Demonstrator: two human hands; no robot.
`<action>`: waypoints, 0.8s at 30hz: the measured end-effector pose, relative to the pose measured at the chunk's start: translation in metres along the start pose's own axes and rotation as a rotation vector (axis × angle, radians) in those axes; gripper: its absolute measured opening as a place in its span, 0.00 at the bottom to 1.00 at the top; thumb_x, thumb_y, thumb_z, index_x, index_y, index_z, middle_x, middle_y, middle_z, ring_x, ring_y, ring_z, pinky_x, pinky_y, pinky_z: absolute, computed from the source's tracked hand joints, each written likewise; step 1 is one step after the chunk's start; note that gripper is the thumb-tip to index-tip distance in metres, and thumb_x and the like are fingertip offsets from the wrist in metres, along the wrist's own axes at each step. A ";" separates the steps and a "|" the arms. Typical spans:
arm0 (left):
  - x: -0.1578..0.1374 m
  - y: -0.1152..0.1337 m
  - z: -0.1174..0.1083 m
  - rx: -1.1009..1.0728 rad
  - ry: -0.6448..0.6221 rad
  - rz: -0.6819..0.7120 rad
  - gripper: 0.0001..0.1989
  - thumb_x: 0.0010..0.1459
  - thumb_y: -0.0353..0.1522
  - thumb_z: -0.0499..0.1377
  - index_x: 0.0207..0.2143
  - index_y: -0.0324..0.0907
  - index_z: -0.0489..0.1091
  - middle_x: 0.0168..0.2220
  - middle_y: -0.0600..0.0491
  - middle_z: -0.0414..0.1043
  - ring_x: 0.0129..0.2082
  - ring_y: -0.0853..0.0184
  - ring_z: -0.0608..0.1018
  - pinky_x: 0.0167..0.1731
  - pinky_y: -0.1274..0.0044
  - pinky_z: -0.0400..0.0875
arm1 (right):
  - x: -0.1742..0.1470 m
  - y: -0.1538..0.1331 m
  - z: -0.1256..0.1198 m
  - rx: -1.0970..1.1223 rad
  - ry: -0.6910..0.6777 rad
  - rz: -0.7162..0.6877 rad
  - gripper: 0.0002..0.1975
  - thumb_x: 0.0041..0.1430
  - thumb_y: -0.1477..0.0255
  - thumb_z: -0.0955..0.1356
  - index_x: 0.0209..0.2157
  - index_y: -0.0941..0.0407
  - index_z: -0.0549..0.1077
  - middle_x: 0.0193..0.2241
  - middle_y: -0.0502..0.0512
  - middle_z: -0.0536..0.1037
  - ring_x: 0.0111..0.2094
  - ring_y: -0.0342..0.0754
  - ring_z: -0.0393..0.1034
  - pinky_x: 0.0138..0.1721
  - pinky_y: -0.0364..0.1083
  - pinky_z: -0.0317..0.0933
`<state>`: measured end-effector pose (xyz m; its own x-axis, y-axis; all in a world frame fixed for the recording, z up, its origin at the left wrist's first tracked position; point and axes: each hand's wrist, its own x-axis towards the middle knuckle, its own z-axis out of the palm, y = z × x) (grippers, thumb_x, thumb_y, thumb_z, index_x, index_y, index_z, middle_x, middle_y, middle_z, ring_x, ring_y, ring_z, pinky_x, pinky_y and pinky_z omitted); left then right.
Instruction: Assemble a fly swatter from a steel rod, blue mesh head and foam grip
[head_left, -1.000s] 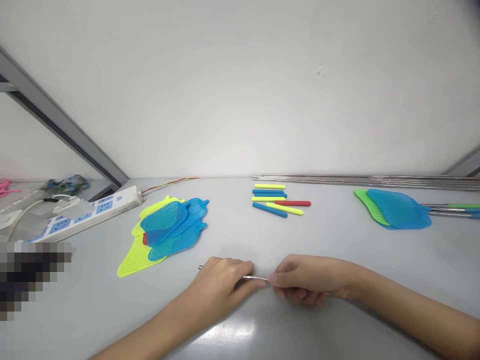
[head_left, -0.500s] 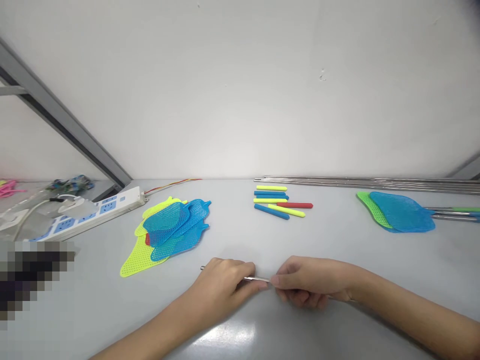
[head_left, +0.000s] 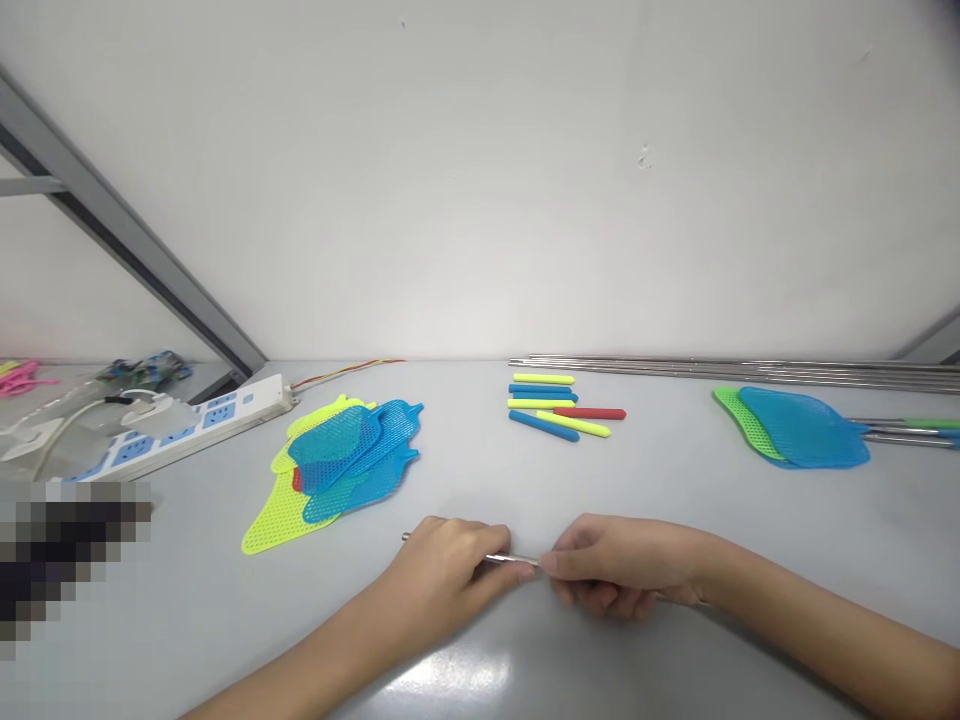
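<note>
Low over the near part of the table, my left hand (head_left: 457, 560) is closed around a thin metal rod (head_left: 514, 559), whose end pokes out at the left of the fist. Thumb and fingers of my right hand (head_left: 607, 565) pinch the same rod just to the right; a bit of it shows again beneath the wrist. Fly swatter heads (head_left: 352, 460) in blue, yellow and red lie piled to the left. Behind the hands are several handle sleeves (head_left: 553, 403) in yellow, blue and red.
Long metal rods (head_left: 712, 366) lie along the wall. Swatters with rods fitted (head_left: 806, 430) rest at the right. On the left are a white power strip (head_left: 255, 400) with plugs, a thin red-yellow wire (head_left: 345, 372) and a grey metal frame (head_left: 150, 235). A pixelated patch covers the lower left.
</note>
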<state>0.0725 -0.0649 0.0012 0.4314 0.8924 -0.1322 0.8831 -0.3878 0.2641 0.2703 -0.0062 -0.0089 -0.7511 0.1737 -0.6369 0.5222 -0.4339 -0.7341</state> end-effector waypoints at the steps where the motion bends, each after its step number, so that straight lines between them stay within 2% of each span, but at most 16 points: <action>1: 0.000 0.000 0.000 0.001 0.000 -0.002 0.23 0.59 0.46 0.40 0.23 0.42 0.63 0.20 0.57 0.66 0.19 0.72 0.67 0.19 0.80 0.48 | 0.000 0.000 0.000 0.000 -0.001 0.002 0.18 0.53 0.57 0.61 0.24 0.59 0.63 0.15 0.43 0.53 0.13 0.34 0.42 0.11 0.36 0.36; 24: 0.000 -0.001 0.000 -0.011 -0.013 -0.011 0.23 0.58 0.47 0.41 0.22 0.42 0.64 0.19 0.57 0.65 0.19 0.72 0.67 0.19 0.80 0.47 | 0.000 -0.001 0.001 0.005 0.007 0.010 0.17 0.53 0.58 0.61 0.24 0.59 0.63 0.15 0.43 0.53 0.13 0.34 0.42 0.12 0.36 0.36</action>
<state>0.0722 -0.0643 0.0009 0.4243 0.8934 -0.1478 0.8856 -0.3754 0.2734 0.2699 -0.0065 -0.0083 -0.7430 0.1757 -0.6458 0.5277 -0.4398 -0.7268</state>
